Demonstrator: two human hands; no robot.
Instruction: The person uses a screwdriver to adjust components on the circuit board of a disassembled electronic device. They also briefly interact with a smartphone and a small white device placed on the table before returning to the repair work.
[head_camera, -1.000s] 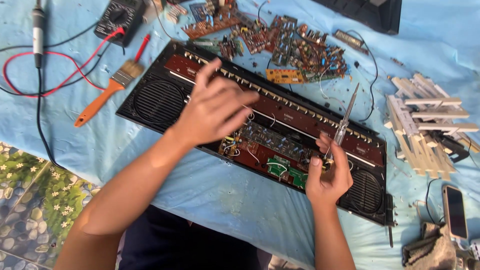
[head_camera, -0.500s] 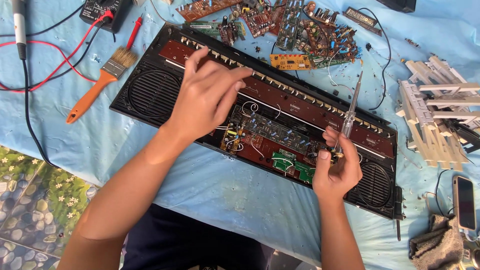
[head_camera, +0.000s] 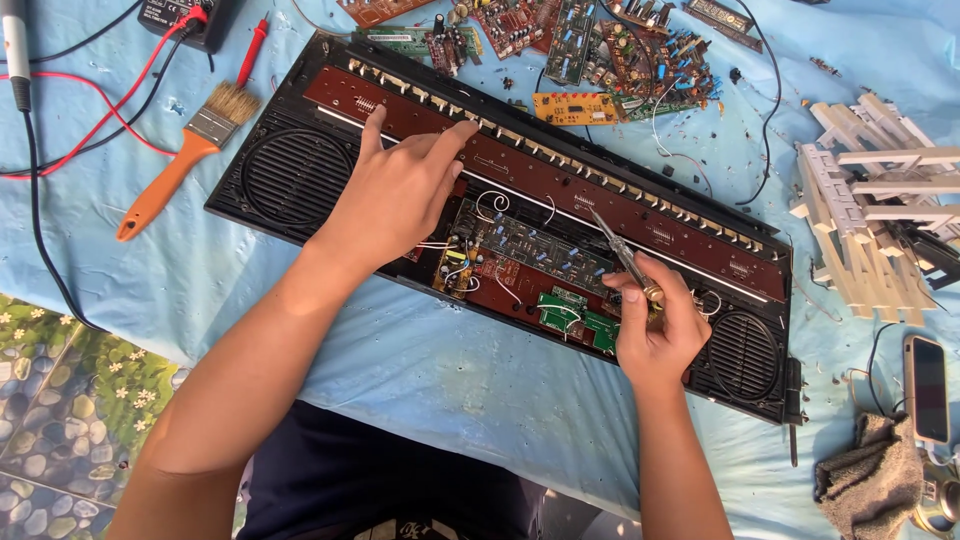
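A long black opened electronic keyboard case (head_camera: 300, 180) lies on a light blue cloth, with a brown strip board, green and red circuit boards (head_camera: 530, 265) and round speaker grilles inside. My left hand (head_camera: 400, 190) rests flat on the brown strip near the case's left half, fingers spread and holding nothing. My right hand (head_camera: 655, 335) grips a screwdriver (head_camera: 615, 245) by its handle. The metal shaft slants up and to the left over the circuit boards.
An orange-handled paintbrush (head_camera: 180, 165) lies left of the case. A multimeter with red and black leads (head_camera: 90, 110) sits top left. Loose circuit boards (head_camera: 590, 50) lie behind the case, white keyboard keys (head_camera: 870, 210) at right, a phone (head_camera: 925, 385) and grey rag (head_camera: 865, 480) lower right.
The screwdriver has tipped from pointing up and right to slanting up and left over the boards. My left hand stays on the case. The view has shifted, so everything sits lower in frame.
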